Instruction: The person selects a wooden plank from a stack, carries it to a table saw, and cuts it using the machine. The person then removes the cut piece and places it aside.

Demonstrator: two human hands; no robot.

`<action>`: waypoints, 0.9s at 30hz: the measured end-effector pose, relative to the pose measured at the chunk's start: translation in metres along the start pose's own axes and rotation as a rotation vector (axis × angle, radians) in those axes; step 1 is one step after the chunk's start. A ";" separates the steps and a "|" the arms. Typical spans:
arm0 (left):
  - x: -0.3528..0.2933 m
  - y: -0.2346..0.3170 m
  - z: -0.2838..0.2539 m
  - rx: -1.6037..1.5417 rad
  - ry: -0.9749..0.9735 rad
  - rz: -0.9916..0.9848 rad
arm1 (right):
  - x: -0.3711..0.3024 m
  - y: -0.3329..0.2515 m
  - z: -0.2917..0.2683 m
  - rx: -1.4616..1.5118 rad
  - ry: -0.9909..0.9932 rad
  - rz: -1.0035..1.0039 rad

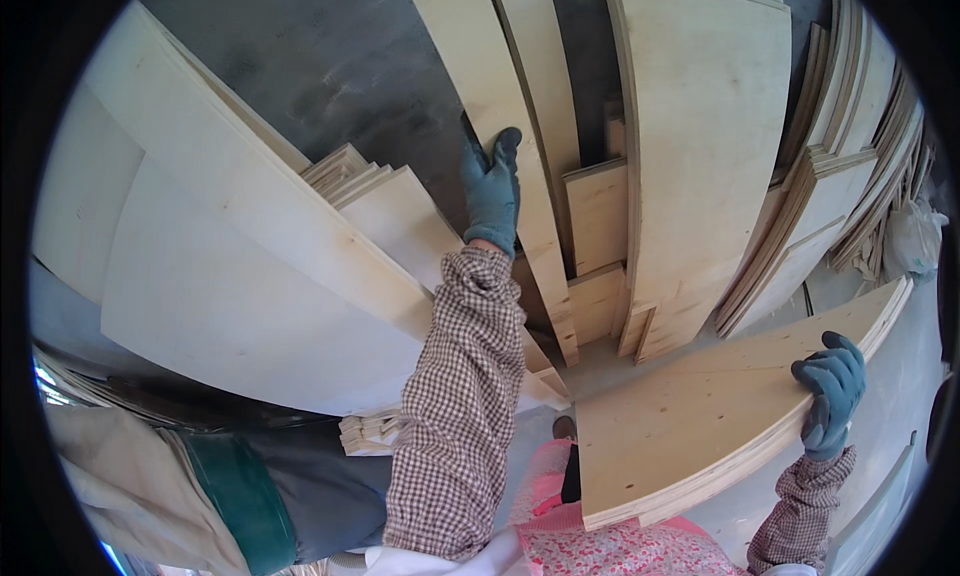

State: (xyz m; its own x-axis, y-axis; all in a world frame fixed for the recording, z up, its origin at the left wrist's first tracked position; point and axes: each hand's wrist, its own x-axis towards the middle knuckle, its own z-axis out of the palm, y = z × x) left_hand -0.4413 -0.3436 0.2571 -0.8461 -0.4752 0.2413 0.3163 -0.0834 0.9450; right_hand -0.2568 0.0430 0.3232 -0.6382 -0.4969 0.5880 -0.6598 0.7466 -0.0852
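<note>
My left hand, in a blue-grey work glove, reaches forward to a long, narrow plywood board leaning upright. The thumb lies on the board's face and the fingers go round its left edge, partly hidden. Nearer to me on the right, a stack of plywood boards is tilted in front of my body, its layered edges showing. My right hand, in a matching glove, is closed on the outer edge of that stack; some fingertips curl above the top face.
Large pale plywood sheets lean at the left. Smaller cut pieces stand behind them. Ahead to the right are a wide upright board and several more stacks. A whitish plastic bag lies at the far right.
</note>
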 end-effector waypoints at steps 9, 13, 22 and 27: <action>-0.040 0.021 -0.003 0.413 0.185 0.428 | 0.002 -0.005 0.006 0.034 0.053 -0.046; -0.105 0.086 0.000 0.243 -0.332 0.432 | 0.006 0.000 -0.003 0.046 0.075 -0.089; -0.220 0.188 0.044 1.059 -0.902 0.887 | 0.050 0.007 0.018 0.010 -0.049 -0.091; -0.238 0.138 0.115 1.392 -0.809 0.699 | 0.062 0.033 0.034 0.190 0.009 -0.197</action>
State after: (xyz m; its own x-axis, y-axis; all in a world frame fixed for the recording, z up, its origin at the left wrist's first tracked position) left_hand -0.2451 -0.1411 0.3553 -0.8426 0.4606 0.2791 0.4771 0.8788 -0.0102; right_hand -0.3318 0.0220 0.3289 -0.4872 -0.6201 0.6149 -0.8341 0.5389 -0.1174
